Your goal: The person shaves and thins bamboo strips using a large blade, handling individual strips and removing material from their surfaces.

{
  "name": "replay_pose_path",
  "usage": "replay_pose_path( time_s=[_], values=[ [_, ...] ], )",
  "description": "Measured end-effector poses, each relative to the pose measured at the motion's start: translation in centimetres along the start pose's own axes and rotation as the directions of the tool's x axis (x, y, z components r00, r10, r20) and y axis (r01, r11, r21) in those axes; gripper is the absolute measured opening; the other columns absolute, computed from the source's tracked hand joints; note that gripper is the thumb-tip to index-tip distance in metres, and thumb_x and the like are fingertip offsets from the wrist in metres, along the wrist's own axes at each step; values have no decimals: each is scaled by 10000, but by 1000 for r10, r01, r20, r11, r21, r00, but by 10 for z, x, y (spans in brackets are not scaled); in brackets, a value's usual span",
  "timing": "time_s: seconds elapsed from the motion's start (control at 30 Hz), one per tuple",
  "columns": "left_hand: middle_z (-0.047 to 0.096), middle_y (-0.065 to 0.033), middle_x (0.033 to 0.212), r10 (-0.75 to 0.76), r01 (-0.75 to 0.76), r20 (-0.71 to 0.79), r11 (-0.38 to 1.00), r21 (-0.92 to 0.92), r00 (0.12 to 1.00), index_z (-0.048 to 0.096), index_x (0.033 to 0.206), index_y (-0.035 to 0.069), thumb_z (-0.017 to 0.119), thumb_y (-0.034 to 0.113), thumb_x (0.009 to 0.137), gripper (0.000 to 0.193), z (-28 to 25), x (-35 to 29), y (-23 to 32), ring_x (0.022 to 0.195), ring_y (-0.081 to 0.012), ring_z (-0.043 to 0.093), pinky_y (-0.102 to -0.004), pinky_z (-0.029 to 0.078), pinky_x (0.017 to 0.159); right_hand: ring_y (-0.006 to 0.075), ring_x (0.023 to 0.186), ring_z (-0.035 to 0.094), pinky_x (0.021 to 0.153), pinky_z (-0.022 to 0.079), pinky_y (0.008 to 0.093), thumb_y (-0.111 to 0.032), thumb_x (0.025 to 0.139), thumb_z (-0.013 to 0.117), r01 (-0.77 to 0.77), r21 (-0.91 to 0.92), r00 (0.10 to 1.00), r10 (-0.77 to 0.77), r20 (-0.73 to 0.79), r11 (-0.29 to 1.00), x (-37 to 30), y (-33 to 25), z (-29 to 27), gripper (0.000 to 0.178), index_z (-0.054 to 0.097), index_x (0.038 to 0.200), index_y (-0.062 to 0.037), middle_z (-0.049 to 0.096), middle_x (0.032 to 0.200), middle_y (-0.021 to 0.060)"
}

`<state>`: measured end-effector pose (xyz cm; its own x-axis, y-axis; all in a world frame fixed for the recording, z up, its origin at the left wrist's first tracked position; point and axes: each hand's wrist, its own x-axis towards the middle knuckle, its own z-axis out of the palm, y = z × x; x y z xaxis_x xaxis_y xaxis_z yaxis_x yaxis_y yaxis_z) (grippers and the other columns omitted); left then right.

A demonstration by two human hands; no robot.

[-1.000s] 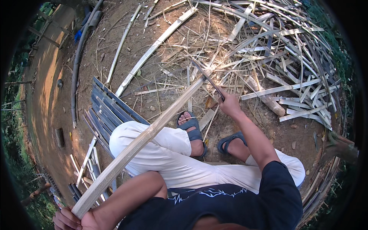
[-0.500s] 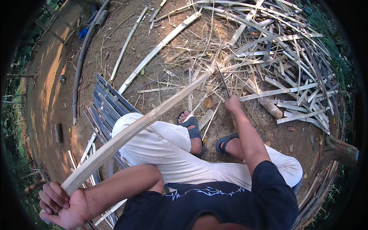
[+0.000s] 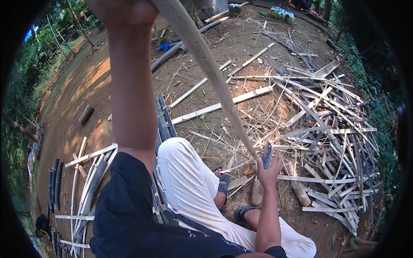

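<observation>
My left hand [image 3: 124, 13] is raised high at the top edge, partly cut off, and closed round the upper end of a long bamboo strip [image 3: 206, 60]. From there the strip slants down and right toward my right hand [image 3: 270, 170]. Its lower end meets the area by my right thumb. In my right hand is a knife, its dark blade [image 3: 267, 155] pointing up between thumb and fingers; the handle is hidden by the palm. Some fingers of that hand are stretched out.
A heap of split bamboo strips [image 3: 331, 142] spreads at the right, with thin shavings in front of my feet. A dark slatted bamboo piece [image 3: 164, 118] leans by my left knee. More strips [image 3: 92, 185] lie at left. A short log [image 3: 300, 189] rests near the heap.
My left hand has swung from low left up to the top, tipping the bamboo strip steeply. The right hand with the knife now sits lower in the picture. The view has shifted.
</observation>
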<state>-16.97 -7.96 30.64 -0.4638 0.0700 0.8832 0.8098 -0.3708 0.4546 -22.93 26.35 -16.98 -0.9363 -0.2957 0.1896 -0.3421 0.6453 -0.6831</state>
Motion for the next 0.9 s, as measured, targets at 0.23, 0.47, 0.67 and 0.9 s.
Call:
replay_pose_path(
  time_s=[0.23, 0.47, 0.67, 0.9],
  values=[
    [268, 73, 556, -64, 223, -542, 947, 233, 838, 383, 754, 169, 477, 328, 1043, 343, 24, 97, -48, 407, -59, 235, -217, 212, 353, 282, 887, 630, 790, 511, 396, -293, 912, 675, 401, 544, 900, -427, -85, 737, -7, -74, -16, 508, 541, 1305, 1, 641, 998, 152],
    [425, -245, 1356, -77, 496, -568, 591, 636, 819, 305, 1440, 30, 431, 639, 968, 780, 14, 71, -110, 1219, -221, 516, -382, 479, 966, 77, 546, 487, 494, 384, 269, -220, 1044, 514, 3, 762, 963, -206, 172, 648, -27, -89, -23, 257, 531, 1211, -25, 531, 705, 10],
    [519, -215, 1232, -681, 894, -585, 275, 354, 441, 407, 1336, -41, 294, 726, 962, 860, 61, -155, -175, 1150, -309, 575, -436, 428, 1003, 64, 448, 419, 397, 354, 214, -308, 1073, 425, -253, 940, 938, -182, 297, 229, 39, -113, -78, 256, 470, 1130, -63, 482, 678, 14],
    [606, -139, 1164, -931, 971, -362, 122, -205, 41, 458, 1349, -15, 368, 440, 1065, 543, 168, -354, -122, 997, -214, 646, -343, 513, 924, 53, 430, 436, 358, 365, 216, -383, 1045, 486, -254, 961, 967, 43, 251, 108, 92, -131, -63, 299, 468, 993, -89, 458, 652, -21]
  ],
)
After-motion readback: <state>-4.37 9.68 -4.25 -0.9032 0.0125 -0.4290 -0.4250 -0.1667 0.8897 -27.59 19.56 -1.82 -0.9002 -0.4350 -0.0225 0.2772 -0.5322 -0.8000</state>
